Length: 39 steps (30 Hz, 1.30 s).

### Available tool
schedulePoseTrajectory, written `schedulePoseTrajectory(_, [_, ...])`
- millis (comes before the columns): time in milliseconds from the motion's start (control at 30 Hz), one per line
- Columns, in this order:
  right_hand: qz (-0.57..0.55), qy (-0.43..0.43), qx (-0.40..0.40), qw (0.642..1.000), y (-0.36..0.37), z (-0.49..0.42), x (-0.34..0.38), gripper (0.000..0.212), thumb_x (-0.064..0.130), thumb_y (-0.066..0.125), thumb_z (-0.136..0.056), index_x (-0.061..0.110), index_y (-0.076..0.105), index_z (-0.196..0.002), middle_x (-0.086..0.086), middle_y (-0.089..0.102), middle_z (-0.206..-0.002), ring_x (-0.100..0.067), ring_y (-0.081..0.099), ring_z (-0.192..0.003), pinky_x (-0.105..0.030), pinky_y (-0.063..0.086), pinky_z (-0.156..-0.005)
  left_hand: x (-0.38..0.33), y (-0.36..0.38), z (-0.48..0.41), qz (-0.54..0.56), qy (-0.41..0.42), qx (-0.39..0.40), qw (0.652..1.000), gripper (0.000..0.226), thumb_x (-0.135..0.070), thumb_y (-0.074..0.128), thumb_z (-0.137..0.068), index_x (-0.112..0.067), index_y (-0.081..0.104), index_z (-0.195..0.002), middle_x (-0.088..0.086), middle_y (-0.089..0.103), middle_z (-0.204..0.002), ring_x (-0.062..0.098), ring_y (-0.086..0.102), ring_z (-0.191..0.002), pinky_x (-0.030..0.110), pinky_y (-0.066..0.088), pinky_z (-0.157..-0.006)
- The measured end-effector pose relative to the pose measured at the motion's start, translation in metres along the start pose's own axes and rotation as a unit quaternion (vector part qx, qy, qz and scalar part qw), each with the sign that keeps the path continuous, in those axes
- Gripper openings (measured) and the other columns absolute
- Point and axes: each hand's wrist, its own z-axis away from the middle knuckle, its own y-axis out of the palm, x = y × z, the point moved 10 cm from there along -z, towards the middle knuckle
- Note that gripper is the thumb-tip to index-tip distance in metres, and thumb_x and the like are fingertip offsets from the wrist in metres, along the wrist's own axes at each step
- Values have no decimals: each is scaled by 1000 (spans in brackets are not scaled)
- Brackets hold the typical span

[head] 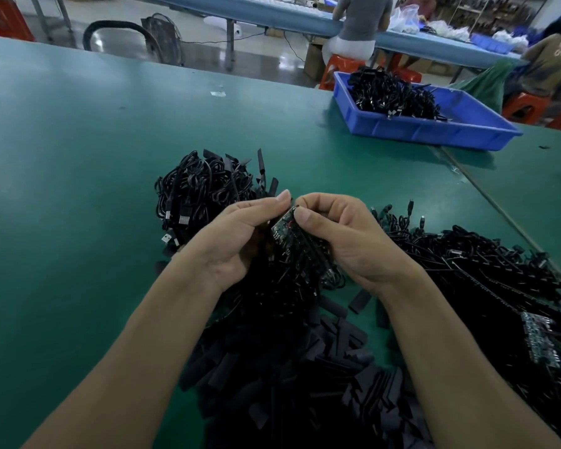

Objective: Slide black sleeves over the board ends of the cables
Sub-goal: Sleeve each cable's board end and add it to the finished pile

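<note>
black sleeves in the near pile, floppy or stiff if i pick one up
Probably light and fairly limp: the black sleeves are short, thin, flattened pieces. Flat sides suggest they won't roll. The loose heap would likely scatter if pushed.

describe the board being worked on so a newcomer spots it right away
On the green table, look where the left hand and right hand meet. Pinched between them is a small circuit board. It alone is held up; the other boards lie in the cable heap at right.

Green table (78, 140), blue bin (418, 129) far rt, red stools (340, 64), seated person (363, 17) in bkgd.
</note>
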Motion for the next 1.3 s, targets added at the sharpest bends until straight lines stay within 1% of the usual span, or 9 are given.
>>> schedulePoseTrajectory(167, [-25,-22,-53,998,-18,1,13,17,12,65,-92,23,71,-81,-1,68,-81,-12,62,-75,-31,53,-81,-27,-7,5,-21,93,-27,995,20,-39,74,-68,-20,68,-66,-5,64,-64,6,59,-55,20,52,-56])
schedulePoseTrajectory(367, [-48,-40,-355,933,-104,22,20,15,11,59,-99,20,61,-86,-11,62,-99,-28,56,-96,-60,46,-104,-57,-15,18,-13,214,-73,974,31,-46,62,-83,-19,50,-74,-9,47,-49,7,42,-41,20,44,-46])
schedulePoseTrajectory(467, [-29,-12,-469,883,-141,39,10,10,16,57,-101,19,57,-92,-5,60,-100,-21,56,-95,-46,52,-99,-70,-16,27,-30,273,-94,957,31,-42,61,-92,-18,53,-75,-9,36,-47,6,26,-38,18,28,-39])
schedulePoseTrajectory(600, [68,53,-524,847,-165,57,-8,8,12,51,-103,17,51,-109,1,52,-93,-10,49,-74,-11,44,-59,-82,-25,36,-132,306,-173,927,35,-33,53,-104,-26,71,-74,-10,28,-52,7,19,-45,18,20,-42])
schedulePoseTrajectory(667, [151,63,-513,843,-166,60,-7,20,7,46,-102,20,49,-118,-5,54,-104,-13,52,-76,-17,45,-61,-82,-28,35,-185,296,-196,916,33,-28,49,-106,-29,75,-86,-12,28,-55,5,20,-47,17,19,-42])
schedulePoseTrajectory(833, [483,91,-403,772,-132,46,13,36,8,58,-97,18,59,-132,-11,45,-140,-31,42,-129,-47,33,-108,-71,-32,20,-263,245,-185,915,29,-8,44,-103,-25,67,-110,-11,52,-58,1,35,-45,11,29,-42])
schedulePoseTrajectory(1000, [500,3,-201,842,-63,19,10,22,12,67,-93,15,73,-114,-3,67,-115,-12,58,-102,-21,41,-97,-52,-30,9,-325,200,-149,912,13,-12,51,-104,-24,53,-100,-10,73,-73,1,55,-55,12,41,-48])
schedulePoseTrajectory(1133, [474,1,-21,880,2,14,-14,13,22,72,-92,24,73,-105,10,67,-96,-9,63,-88,-32,54,-89,-49,-31,6,-340,201,-142,908,17,-10,60,-99,-23,60,-88,-7,75,-77,6,63,-62,18,49,-54])
schedulePoseTrajectory(1300, [598,24,80,797,37,16,-43,43,54,72,-84,30,68,-120,7,69,-104,-18,58,-103,-32,41,-85,-49,-33,7,-350,214,-142,901,22,-14,70,-94,-32,70,-82,-5,70,-69,13,67,-63,29,58,-62])
